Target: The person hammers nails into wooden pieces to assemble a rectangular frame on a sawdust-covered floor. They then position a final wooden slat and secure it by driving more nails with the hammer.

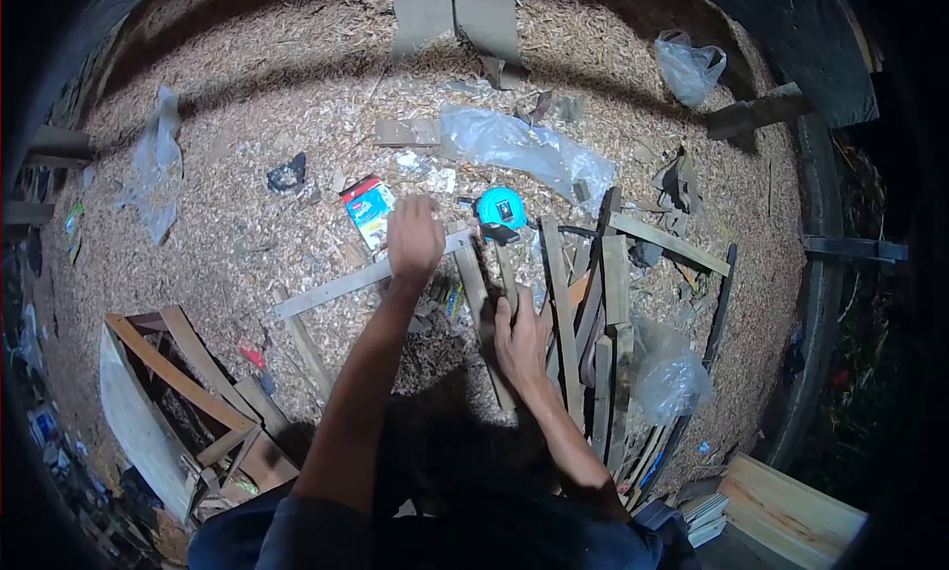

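Note:
My left hand (415,242) is closed, fingers curled together, above a pale wooden strip (346,286) that runs slantwise; whatever it may grip is hidden. Just beyond it lies a blue and red printed packet (370,210). My right hand (523,341) has its fingers around the lower part of a narrow wooden stick (506,270). That stick points away from me, toward a turquoise tape measure (500,208) on the ground. Left of the stick, a longer wooden slat (479,308) meets the pale strip's right end.
Several wooden slats (559,318) lie in a bundle right of my right hand, beside a crumpled plastic bag (672,377). A wooden frame (148,422) stands at lower left. Wood shavings (287,86) cover the ground, with plastic sheeting (514,145) farther off. Boards (786,511) sit at lower right.

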The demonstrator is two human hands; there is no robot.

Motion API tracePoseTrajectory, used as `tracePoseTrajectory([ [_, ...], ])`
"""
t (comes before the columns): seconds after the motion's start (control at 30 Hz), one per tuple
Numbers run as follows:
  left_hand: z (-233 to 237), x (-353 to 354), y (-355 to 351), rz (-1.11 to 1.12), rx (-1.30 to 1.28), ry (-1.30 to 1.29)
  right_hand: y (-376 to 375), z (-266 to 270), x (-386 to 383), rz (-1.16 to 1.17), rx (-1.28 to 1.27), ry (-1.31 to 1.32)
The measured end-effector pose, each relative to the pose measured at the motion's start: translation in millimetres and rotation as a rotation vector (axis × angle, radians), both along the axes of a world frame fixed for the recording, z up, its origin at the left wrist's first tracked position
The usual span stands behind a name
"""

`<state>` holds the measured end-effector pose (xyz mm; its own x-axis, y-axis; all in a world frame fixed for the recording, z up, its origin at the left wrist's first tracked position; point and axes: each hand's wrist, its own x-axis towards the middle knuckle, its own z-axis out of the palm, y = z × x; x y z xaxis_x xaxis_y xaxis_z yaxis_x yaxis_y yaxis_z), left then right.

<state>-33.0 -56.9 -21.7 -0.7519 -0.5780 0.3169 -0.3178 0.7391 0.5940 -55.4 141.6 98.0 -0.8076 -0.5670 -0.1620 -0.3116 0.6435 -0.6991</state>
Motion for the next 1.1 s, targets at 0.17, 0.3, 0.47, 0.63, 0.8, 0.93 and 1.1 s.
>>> tracePoseTrajectory([
  [0.17, 6.8, -10.8, 3.0, 0.335, 0.015, -0.247, 6.9, -18.0, 2.1, 0.027, 0.038, -0.043],
  [0.3, 8.2, -16.5, 1.1, 0.365, 0.057, -0.283, 1.7, -29.0, -0.6, 0.08, 0.213, -0.111],
  [0.47, 9.1, -18.8, 2.4, 0.362, 0.04, -0.298, -4.5, -8.2, -8.7, 0.039, 0.145, -0.141],
  [0.63, 11.5, -20.0, 1.2, 0.36, 0.052, -0.304, 2.9, -30.4, -6.9, 0.059, 0.177, 0.023],
  [0.8, 7.7, -19.0, 1.8, 0.355, 0.027, -0.313, -0.9, -7.3, -3.5, 0.014, -0.098, 0.085],
  [0.93, 7.1, -19.0, 2.7, 0.354, -0.013, -0.322, -7.8, -28.3, -2.9, 0.099, 0.213, 0.029],
  [1.1, 8.1, -18.6, 1.0, 0.356, 0.002, -0.341, -0.1, -5.5, -1.9, -0.054, -0.101, 0.118],
])
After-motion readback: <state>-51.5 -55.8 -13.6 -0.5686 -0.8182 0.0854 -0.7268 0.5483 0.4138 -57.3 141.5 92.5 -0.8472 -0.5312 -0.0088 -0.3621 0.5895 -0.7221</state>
